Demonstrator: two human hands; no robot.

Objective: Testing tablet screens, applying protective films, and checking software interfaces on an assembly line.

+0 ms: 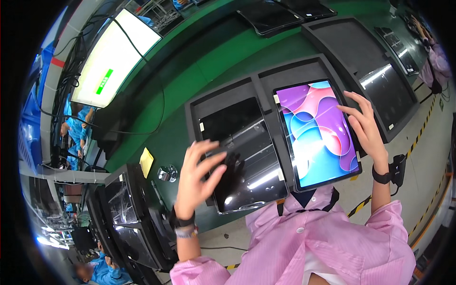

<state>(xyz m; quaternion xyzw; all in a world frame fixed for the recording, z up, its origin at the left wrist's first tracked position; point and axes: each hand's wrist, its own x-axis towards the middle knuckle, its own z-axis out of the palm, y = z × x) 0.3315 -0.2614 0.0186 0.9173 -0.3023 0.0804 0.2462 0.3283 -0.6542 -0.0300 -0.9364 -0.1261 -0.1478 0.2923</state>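
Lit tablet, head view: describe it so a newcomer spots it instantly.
Start at the green table and find the black two-slot tray at the edge nearest the wearer. The lit tablet lies over its right half, with the wearer's right hand at its right side. Its screen glows purple, pink and blue, unlike the dark tablet to its left.

The right grip partly hides the lit tablet.

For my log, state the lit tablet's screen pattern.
The lit tablet shows overlapping rounded shapes in purple, pink and blue, best seen in the head view.
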